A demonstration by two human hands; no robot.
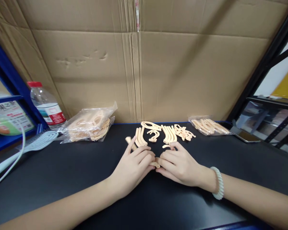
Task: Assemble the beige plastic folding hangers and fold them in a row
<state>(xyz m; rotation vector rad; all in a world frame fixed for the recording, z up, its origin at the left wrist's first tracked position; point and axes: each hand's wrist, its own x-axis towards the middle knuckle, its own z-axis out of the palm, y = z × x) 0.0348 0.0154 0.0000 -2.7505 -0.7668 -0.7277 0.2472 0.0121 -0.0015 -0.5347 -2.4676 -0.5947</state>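
My left hand [136, 166] is closed round a beige curved plastic piece [155, 164], which looks like a hanger arm. Part of a beige piece also sticks up beyond my left index finger; I cannot tell if it is the same one. My right hand [180, 164] pinches at the end of the piece, where the two hands' fingertips meet. Just beyond the hands lie rows of slim curved arms [170, 134], hook-shaped pieces [154, 135] and a loose pile of small beige parts [183, 132]. My fingers hide most of the held piece.
Clear bags of beige parts lie on the black table, one group [86, 124] at left, another bag [208, 125] at right. A red-capped bottle [46, 103], a pale blue hairbrush [42, 140] and a cable stand left. A phone-like slab [246, 135] lies right. Cardboard [86, 64] walls the back.
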